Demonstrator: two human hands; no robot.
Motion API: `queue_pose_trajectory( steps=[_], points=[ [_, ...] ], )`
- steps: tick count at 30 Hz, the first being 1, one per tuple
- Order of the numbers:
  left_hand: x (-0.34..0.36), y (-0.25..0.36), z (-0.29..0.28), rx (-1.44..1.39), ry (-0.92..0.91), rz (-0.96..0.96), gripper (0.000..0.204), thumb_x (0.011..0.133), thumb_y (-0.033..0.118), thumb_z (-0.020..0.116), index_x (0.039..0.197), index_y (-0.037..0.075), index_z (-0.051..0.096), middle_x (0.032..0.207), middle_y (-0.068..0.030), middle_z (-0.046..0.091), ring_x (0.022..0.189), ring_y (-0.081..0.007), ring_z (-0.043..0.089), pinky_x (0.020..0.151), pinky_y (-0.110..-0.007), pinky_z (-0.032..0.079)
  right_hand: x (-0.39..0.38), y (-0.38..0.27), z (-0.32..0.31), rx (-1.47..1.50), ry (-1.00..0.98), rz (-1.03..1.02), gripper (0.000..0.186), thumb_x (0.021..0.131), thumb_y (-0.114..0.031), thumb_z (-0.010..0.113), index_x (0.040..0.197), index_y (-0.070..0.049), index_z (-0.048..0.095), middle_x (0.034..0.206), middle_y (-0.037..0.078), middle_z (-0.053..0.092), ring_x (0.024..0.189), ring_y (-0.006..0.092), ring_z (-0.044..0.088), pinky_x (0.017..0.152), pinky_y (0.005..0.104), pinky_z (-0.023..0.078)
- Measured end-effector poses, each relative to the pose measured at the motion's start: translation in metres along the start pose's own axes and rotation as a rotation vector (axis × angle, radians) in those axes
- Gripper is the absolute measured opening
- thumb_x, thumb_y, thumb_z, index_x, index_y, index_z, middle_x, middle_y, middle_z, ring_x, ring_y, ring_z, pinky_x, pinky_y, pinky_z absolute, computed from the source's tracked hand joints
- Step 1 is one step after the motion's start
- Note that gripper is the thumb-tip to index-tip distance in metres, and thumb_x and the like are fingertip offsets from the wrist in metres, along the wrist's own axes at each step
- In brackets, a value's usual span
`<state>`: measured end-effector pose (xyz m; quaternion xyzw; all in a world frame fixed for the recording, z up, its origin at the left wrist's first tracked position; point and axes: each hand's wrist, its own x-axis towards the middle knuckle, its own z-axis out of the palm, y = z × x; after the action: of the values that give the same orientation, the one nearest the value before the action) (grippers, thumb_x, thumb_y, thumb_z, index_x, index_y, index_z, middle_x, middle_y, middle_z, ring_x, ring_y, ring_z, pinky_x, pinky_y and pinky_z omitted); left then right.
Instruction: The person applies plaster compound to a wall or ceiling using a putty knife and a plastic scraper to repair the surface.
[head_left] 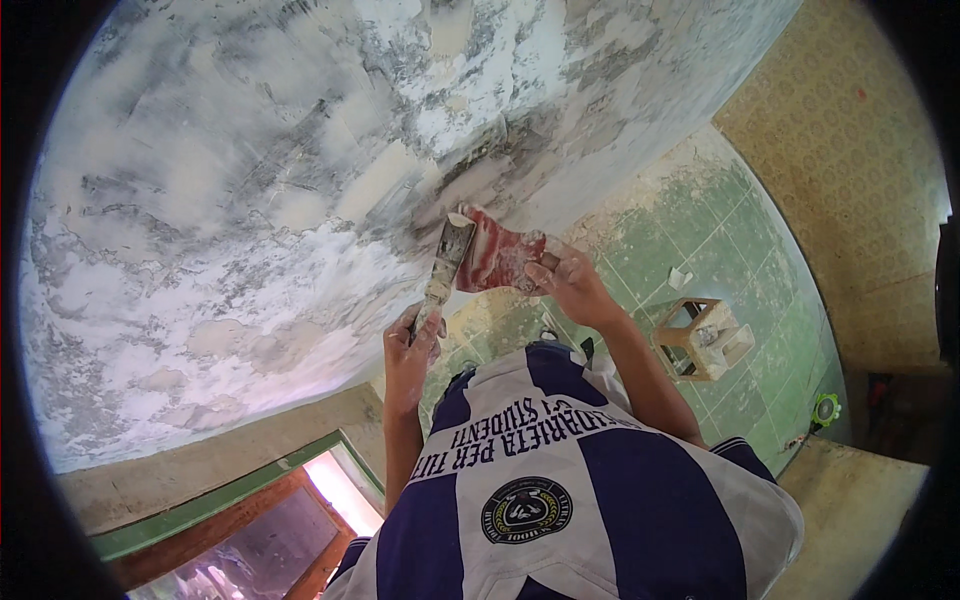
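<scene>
My left hand (415, 342) is wrapped round the handle of a putty knife (453, 248), its blade pointing up and smeared with pale filler. In my right hand (572, 282) is a red plastic spreader (500, 250), pinched at its right end and streaked with white paste. The knife's blade lies against or just in front of the spreader's left edge; I cannot tell if they touch. Both tools are in front of a patchy wall (300, 190) with grey stains, white areas and beige filler patches.
Green floor tiles (690, 220) are dusted with plaster debris. A wooden stool (690, 340) with a whitish container (735, 347) stands to the right. Further right are a patterned tan surface (850, 150) and a bright green round object (826, 409). A wood-framed window (250, 530) is at lower left.
</scene>
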<state>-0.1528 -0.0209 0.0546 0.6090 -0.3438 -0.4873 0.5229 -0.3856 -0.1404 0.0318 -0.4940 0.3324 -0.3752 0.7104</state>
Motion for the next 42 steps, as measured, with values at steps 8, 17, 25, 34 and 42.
queue_pose_trajectory(
  steps=[8,17,25,34,42],
  points=[
    [0.002,0.004,-0.002,-0.048,0.009,0.060,0.021,0.097,0.018,0.061,0.109,0.000,0.063,0.074,0.0018,0.055,0.052,-0.0013,0.037,0.047,-0.020,0.028,0.003,0.007,-0.005,-0.254,0.031,-0.036,0.033,0.099,-0.008,0.054,0.130,0.002,0.050,0.116,0.007,0.063,0.101,0.0110,0.059,0.085,0.0252,0.051],
    [-0.003,-0.003,-0.009,0.013,-0.075,0.040,0.026,0.096,0.012,0.061,0.118,-0.002,0.061,0.074,0.0020,0.056,0.053,-0.0017,0.037,0.047,-0.021,0.028,0.009,-0.002,-0.004,0.302,0.150,-0.163,0.034,0.097,-0.008,0.056,0.129,-0.001,0.047,0.112,0.006,0.061,0.095,0.0146,0.065,0.083,0.0387,0.061],
    [0.005,-0.007,-0.014,-0.094,0.004,0.065,0.024,0.095,0.011,0.063,0.115,-0.002,0.061,0.076,0.0014,0.057,0.056,-0.0017,0.039,0.049,-0.020,0.030,0.002,0.010,0.000,-0.239,-0.111,-0.101,0.030,0.096,-0.010,0.059,0.124,0.001,0.054,0.104,0.005,0.063,0.091,0.0082,0.060,0.076,0.0278,0.057],
    [0.027,-0.021,-0.025,0.496,0.266,0.573,0.028,0.077,-0.008,0.072,0.103,-0.003,0.064,0.099,-0.0133,0.067,0.084,-0.0232,0.064,0.076,-0.032,0.051,-0.004,-0.018,0.012,0.300,-0.044,0.203,0.033,0.096,-0.008,0.054,0.126,0.004,0.050,0.107,0.011,0.066,0.086,0.0157,0.070,0.075,0.0340,0.062],
    [0.041,-0.021,-0.059,0.754,0.389,0.793,0.029,0.072,-0.009,0.072,0.098,0.003,0.067,0.100,-0.0149,0.066,0.092,-0.0345,0.061,0.081,-0.039,0.049,-0.006,-0.017,0.017,0.434,-0.106,0.202,0.033,0.095,-0.012,0.056,0.124,0.002,0.051,0.107,0.011,0.067,0.090,0.0162,0.070,0.077,0.0336,0.062]
  ],
)
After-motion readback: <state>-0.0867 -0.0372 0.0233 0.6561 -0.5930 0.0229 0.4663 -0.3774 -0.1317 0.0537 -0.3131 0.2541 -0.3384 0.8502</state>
